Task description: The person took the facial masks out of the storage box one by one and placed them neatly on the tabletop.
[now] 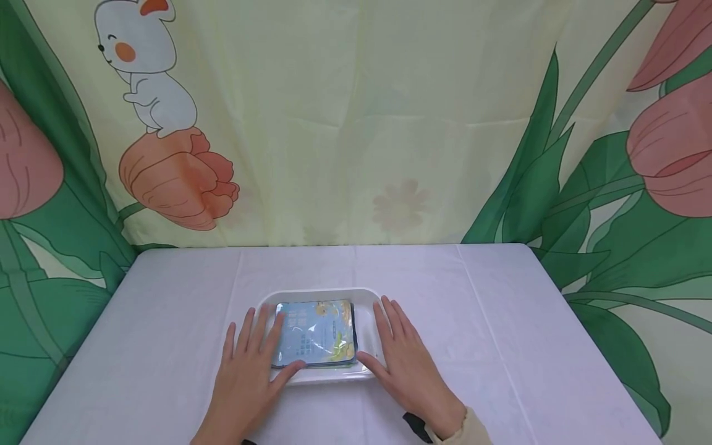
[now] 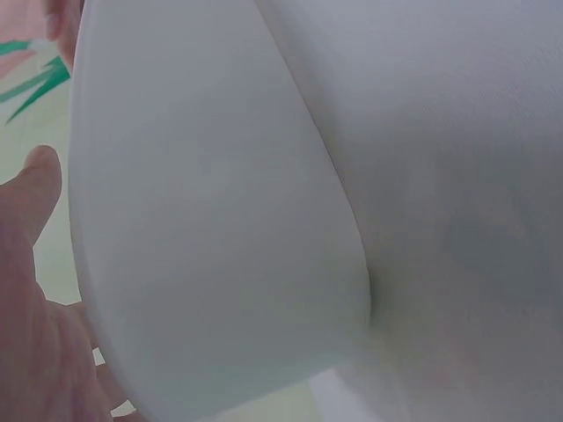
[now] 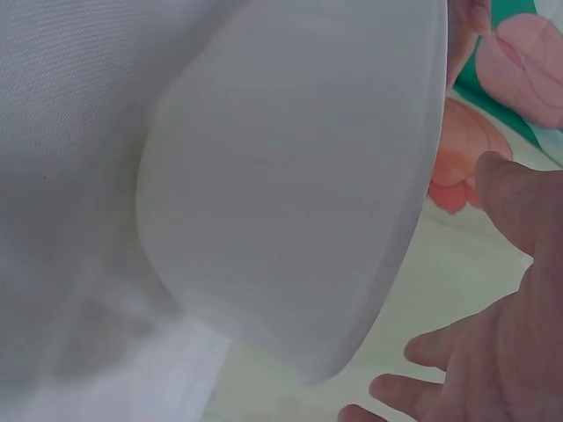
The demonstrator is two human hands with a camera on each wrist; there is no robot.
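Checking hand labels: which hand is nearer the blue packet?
Left. In the head view, the left hand overlaps the blue packet at its left edge; the right hand is at the right side of the white tray, not overlapping the packet.

Room type unclear — a white-clothed table [image 1: 478, 346] beneath the left hand [image 1: 247, 371] and right hand [image 1: 410, 368] — a tulip-printed curtain [image 1: 334, 142] hanging beyond them.

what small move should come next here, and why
Perhaps the left hand should gently pinch the blue packet: the packet lies in the white tray, and that open hand overlaps its left edge in the head view.
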